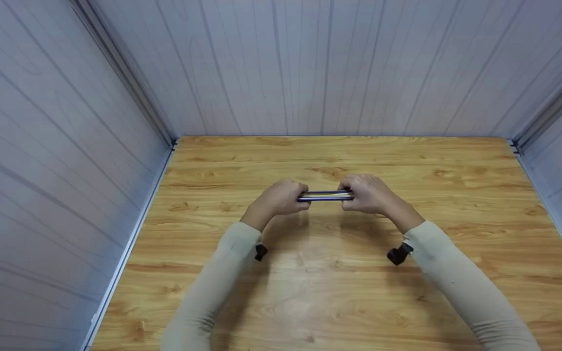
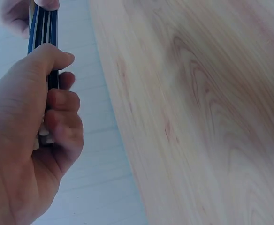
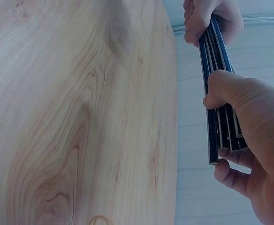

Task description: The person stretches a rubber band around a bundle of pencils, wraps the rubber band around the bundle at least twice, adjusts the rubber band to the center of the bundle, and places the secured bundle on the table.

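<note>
A bundle of slim, dark pencils (image 1: 327, 196) is held level between both hands, with a yellow strip showing among them in the head view. My left hand (image 1: 286, 196) grips one end, its thumb along the top and fingers curled beneath. In the left wrist view, pale rounded tips (image 2: 43, 133) stick out inside that palm. The other end is in my right hand (image 1: 365, 194), whose thumb presses over the pencils (image 3: 214, 126). Seen from the right wrist, their ends are uneven, and one reaches lower than the others. The bundle's middle shows between the hands.
Below the hands spreads a wood-grain table (image 1: 310, 273), where the arms cast shadows. Pale panelled walls rise at the back (image 1: 305, 68), on the left (image 1: 51, 175) and on the right. Small black wrist cameras (image 1: 399, 254) hang under the sleeves.
</note>
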The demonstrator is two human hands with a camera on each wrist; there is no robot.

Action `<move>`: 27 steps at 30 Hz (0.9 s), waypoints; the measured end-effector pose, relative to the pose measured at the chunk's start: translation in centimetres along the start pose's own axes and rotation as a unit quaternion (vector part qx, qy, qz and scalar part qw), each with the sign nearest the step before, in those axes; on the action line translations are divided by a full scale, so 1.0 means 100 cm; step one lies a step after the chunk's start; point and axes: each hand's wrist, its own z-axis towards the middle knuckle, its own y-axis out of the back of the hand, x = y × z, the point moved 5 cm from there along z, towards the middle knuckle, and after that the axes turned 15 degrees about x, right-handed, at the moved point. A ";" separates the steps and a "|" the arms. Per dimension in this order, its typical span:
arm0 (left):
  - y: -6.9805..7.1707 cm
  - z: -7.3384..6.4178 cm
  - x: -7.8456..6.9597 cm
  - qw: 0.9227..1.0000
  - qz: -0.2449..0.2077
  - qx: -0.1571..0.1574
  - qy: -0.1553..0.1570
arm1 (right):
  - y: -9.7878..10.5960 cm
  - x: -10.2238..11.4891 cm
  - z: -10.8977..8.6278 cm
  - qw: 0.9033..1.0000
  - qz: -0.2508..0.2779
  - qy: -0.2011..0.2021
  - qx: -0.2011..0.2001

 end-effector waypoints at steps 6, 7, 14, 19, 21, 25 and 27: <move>-0.001 -0.001 0.000 1.000 -0.004 0.005 -0.006 | 0.000 0.002 -0.001 1.000 -0.006 0.005 -0.007; 0.000 -0.001 -0.001 1.000 0.000 0.004 -0.007 | 0.000 0.002 0.000 1.000 -0.008 0.006 -0.007; 0.003 -0.005 -0.004 0.999 0.017 -0.013 -0.025 | -0.001 0.000 0.000 1.000 -0.006 0.005 0.000; 0.005 -0.006 -0.004 0.999 0.032 -0.013 -0.026 | -0.001 0.000 0.001 1.000 -0.006 0.003 0.000; 0.005 -0.006 -0.004 0.999 0.035 -0.008 -0.022 | -0.002 0.001 0.001 1.000 -0.008 0.006 0.001; 0.004 -0.008 -0.004 0.999 0.033 -0.006 -0.019 | -0.002 0.000 0.001 1.000 -0.013 0.009 0.004; 0.004 -0.008 -0.005 0.999 0.041 -0.011 -0.023 | -0.002 -0.001 0.000 1.000 -0.014 0.006 0.006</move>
